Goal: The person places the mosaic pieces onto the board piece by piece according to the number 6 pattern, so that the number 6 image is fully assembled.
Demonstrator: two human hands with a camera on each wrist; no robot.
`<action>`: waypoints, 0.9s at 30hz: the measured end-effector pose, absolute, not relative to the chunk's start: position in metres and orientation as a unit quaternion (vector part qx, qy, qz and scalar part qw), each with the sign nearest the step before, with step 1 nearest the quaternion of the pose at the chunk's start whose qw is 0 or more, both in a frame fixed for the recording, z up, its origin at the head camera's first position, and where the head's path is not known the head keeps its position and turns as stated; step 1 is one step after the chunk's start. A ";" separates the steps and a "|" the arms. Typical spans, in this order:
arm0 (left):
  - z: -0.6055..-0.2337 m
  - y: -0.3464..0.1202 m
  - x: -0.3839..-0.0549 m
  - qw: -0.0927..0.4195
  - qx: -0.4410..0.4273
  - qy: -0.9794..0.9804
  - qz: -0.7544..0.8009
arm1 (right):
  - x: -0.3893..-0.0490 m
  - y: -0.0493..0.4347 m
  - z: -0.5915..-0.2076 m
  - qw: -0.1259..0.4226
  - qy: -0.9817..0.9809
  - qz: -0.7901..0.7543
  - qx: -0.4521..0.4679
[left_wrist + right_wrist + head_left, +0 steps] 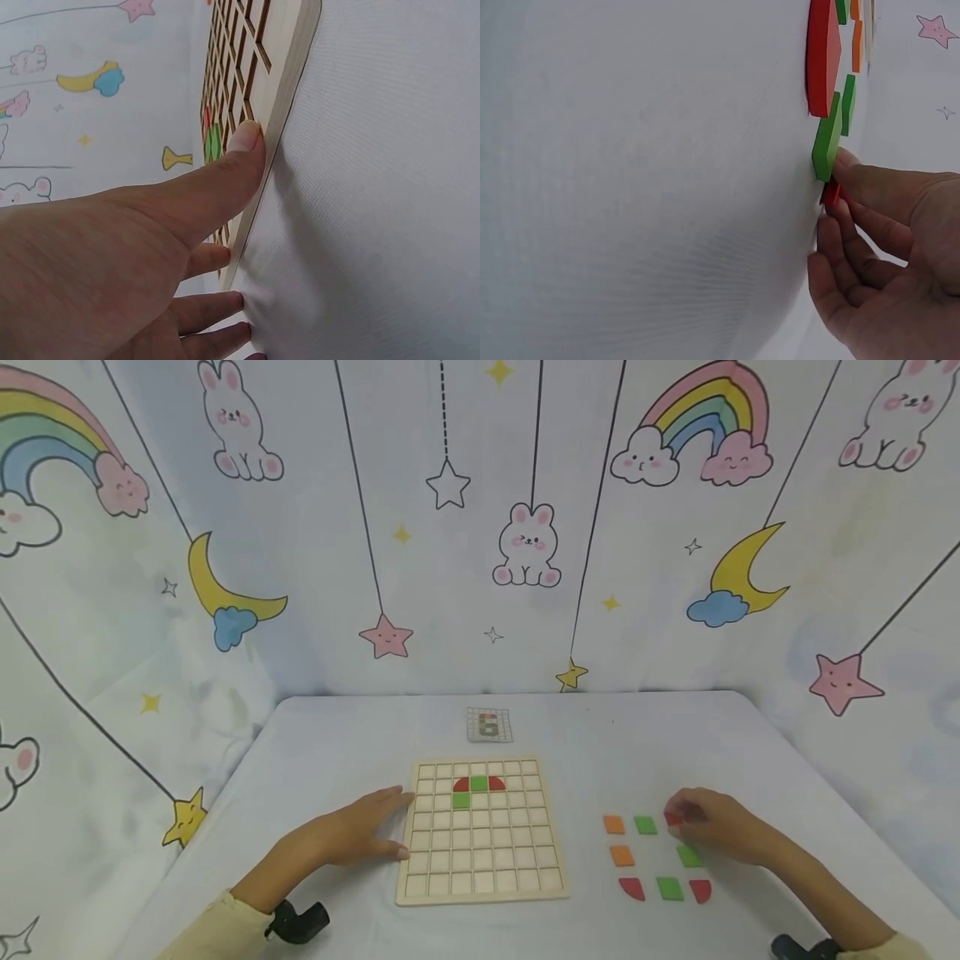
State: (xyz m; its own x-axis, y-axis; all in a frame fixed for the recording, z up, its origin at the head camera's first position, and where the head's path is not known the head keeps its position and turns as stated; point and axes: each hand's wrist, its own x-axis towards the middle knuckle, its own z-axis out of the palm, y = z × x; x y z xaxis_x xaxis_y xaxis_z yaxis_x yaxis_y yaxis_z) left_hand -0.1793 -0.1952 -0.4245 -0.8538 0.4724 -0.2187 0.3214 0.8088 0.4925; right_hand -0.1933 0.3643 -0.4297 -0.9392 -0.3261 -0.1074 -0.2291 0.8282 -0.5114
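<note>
Head view: at lower right, the right hand (716,823) pinches a red piece (673,819) between thumb and fingers; the grid board (482,838) lies well leftward, at lower centre, nearer the left hand (356,831), whose parted fingers touch its left edge.

I have the left forearm (281,866) slanting in from the lower left of my head view, bare beyond its pale sleeve (223,931). The left hand (358,828) is spread, thumb (229,157) stretched well apart from the fingers (210,310), which reach forward nearly straight. On the other side I see the right forearm (813,881) angling in from the lower right. The right hand (708,821) is turned inward, thumb (874,186) and fingertips drawn together in a pinch, the other fingers (825,289) curled beneath.
</note>
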 end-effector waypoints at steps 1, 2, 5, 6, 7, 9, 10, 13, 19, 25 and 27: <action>-0.424 -0.195 -0.179 0.167 0.212 0.936 0.224 | -0.194 0.364 -0.430 0.089 0.951 -0.252 -0.154; -0.424 -0.195 -0.179 0.167 0.211 0.937 0.223 | -0.195 0.363 -0.430 0.083 0.951 -0.249 -0.162; -0.424 -0.195 -0.179 0.169 0.208 0.938 0.221 | -0.198 0.357 -0.429 0.073 0.949 -0.250 -0.176; -0.424 -0.195 -0.180 0.170 0.207 0.938 0.221 | -0.199 0.354 -0.428 0.071 0.949 -0.250 -0.178; -0.424 -0.195 -0.179 0.170 0.205 0.938 0.221 | -0.200 0.350 -0.427 0.070 0.949 -0.251 -0.180; -0.424 -0.194 -0.179 0.171 0.202 0.938 0.222 | -0.202 0.342 -0.424 0.068 0.948 -0.252 -0.184; -0.424 -0.194 -0.179 0.172 0.202 0.938 0.223 | -0.203 0.337 -0.423 0.066 0.947 -0.252 -0.186; -0.424 -0.194 -0.179 0.172 0.200 0.938 0.224 | -0.206 0.320 -0.421 0.063 0.945 -0.260 -0.188; -0.424 -0.194 -0.178 0.171 0.199 0.938 0.229 | -0.215 0.278 -0.420 0.077 0.944 -0.274 -0.163; -0.424 -0.194 -0.178 0.171 0.201 0.939 0.223 | -0.223 0.232 -0.424 0.071 0.945 -0.268 -0.172; -0.424 -0.194 -0.178 0.170 0.205 0.938 0.224 | -0.223 0.217 -0.426 0.065 0.943 -0.270 -0.183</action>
